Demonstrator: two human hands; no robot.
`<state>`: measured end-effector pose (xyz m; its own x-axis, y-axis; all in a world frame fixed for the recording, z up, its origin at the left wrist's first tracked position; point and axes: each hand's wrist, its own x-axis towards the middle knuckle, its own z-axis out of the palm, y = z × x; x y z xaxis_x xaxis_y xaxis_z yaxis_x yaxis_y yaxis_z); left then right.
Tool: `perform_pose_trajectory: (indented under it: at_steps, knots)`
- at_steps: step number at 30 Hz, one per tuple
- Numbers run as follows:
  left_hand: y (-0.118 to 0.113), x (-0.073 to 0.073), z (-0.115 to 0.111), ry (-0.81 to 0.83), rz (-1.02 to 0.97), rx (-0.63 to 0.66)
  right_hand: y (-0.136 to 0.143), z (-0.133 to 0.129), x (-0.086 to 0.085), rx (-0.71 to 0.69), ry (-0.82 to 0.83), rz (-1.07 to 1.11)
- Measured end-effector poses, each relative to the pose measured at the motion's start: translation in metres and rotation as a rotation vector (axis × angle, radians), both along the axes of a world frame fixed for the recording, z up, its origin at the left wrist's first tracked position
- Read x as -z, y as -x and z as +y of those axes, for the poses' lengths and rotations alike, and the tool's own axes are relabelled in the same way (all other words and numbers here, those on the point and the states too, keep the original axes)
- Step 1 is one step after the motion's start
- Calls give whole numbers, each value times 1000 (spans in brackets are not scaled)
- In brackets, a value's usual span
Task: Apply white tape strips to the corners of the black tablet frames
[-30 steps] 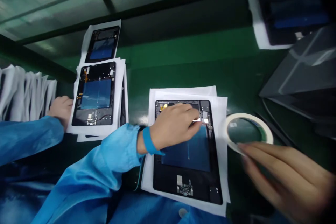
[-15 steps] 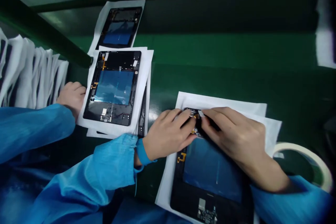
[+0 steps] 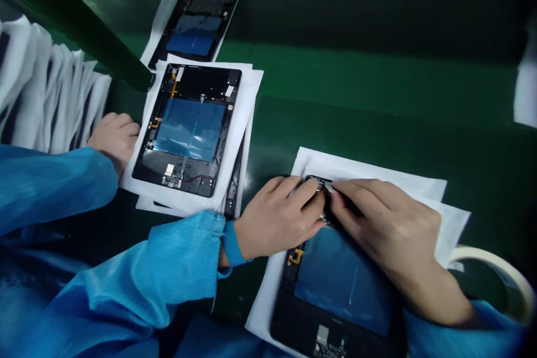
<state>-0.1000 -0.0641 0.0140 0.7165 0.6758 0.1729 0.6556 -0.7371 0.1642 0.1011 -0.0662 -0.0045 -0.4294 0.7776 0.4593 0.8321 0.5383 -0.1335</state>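
An opened tablet (image 3: 289, 313) lies at the lower right on white wrapping sheets (image 3: 262, 296), its blue-covered battery (image 3: 344, 279) in the middle. My left hand (image 3: 279, 218), with a blue wrist strap (image 3: 235, 243), has its fingers curled together at the tablet's top left corner; what is under the fingertips is hidden. Close beside it, my right hand (image 3: 390, 224) pinches a small white strip (image 3: 329, 186) between thumb and forefinger over the tablet's top end. An orange flex cable (image 3: 295, 257) shows at the tablet's left edge.
Another opened tablet (image 3: 146, 170) rests on stacked sheets to the left, with a further tablet (image 3: 197, 3) behind it. Another person's hand (image 3: 115, 137) touches that stack's left side. Wrapped pieces (image 3: 37, 89) stand at far left beside a green post (image 3: 84, 28). A tape roll (image 3: 499, 263) lies right.
The view has shifted slightly, moving the tablets in the picture. My right fingertips have lowered the white strip towards the tablet, and less of it shows. My left hand stays at the corner.
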Motion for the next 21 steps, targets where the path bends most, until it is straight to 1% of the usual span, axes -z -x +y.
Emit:
perform_pose_trajectory:
  at_steps: [6, 8, 9, 10, 11, 13, 14, 15, 16, 17, 18, 19, 20, 21]
  knots:
    - [-3, 4, 2, -2, 14, -1, 0, 0, 3, -12, 8, -52]
    - [-4, 0, 1, 13, 34, 5, 1, 0, 0, -24, 11, -92]
    - [-3, -6, -1, 26, 54, 13, 1, 0, -1, -29, 14, -112]
    - [0, -16, -4, 43, 73, 22, 2, 0, -4, -33, 18, -134]
    - [4, -30, -6, 66, 83, 26, 3, -1, -6, -41, 21, -158]
    - [20, -67, -9, 100, 63, -10, 5, -2, -10, -59, 20, -213]
    - [30, -88, -7, 99, 27, -64, 6, -3, -12, -65, 13, -245]
    - [40, -108, -3, 50, -10, -143, 6, -5, -13, -68, 3, -273]
    - [51, -126, 5, -30, -41, -243, 7, -7, -13, -70, -7, -296]
    - [61, -140, 17, -118, -71, -349, 7, -9, -13, -74, -16, -315]
    - [71, -149, 33, -176, -91, -447, 7, -11, -11, -82, -24, -328]
    - [80, -153, 54, -230, -70, -557, 7, -13, -10, -94, -30, -331]
    - [88, -153, 79, -221, -27, -671, 6, -15, -9, -107, -35, -326]
    - [96, -148, 105, -154, 53, -770, 6, -18, -7, -122, -41, -314]
